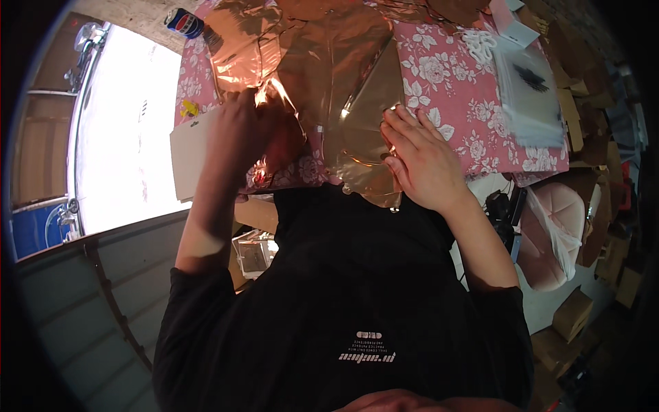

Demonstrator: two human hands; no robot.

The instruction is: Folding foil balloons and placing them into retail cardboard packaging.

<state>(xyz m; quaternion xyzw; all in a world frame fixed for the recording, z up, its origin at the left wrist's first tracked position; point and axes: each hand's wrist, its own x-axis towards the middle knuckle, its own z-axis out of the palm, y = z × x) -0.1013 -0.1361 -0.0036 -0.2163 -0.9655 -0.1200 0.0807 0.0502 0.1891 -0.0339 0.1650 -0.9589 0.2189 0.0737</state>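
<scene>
Your right hand (424, 154) is your clear grip: flat, fingers extended, nothing pinched, laid on the right edge of the gold foil sheet (360, 130). Your left hand (237, 130) is at the crinkled copper foil (244, 58); dark and blurred there, can't tell if it's pinching. The gold sheet lies mid-surface, straight ahead at 12 o'clock, near end hanging toward you at 6. Progress, my read: sheet laid out, mostly flat; creases and the bright wrinkles by your left hand look left to deal with. Clock from the sheet: white card (187, 161) at 8, can (184, 23) at 10, white box (516, 26) at 2, clear plastic bags (532, 110) at 3, all on the pink floral surface (429, 65).
</scene>
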